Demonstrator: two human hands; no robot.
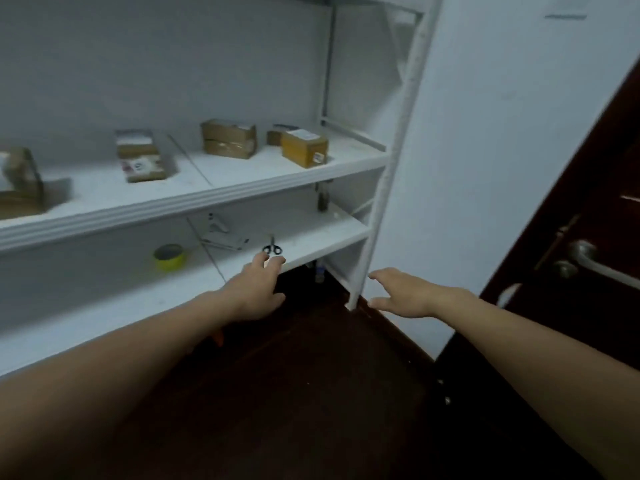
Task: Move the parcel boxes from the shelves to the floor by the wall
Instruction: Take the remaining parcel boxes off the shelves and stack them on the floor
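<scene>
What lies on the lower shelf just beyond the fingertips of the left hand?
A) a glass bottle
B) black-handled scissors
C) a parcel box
B: the black-handled scissors lie on the lower shelf, just beyond the fingertips of the left hand.

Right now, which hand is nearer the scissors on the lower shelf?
Left. The left hand has its fingertips just short of the scissors; the right hand hangs farther right, past the shelf's corner post.
</scene>
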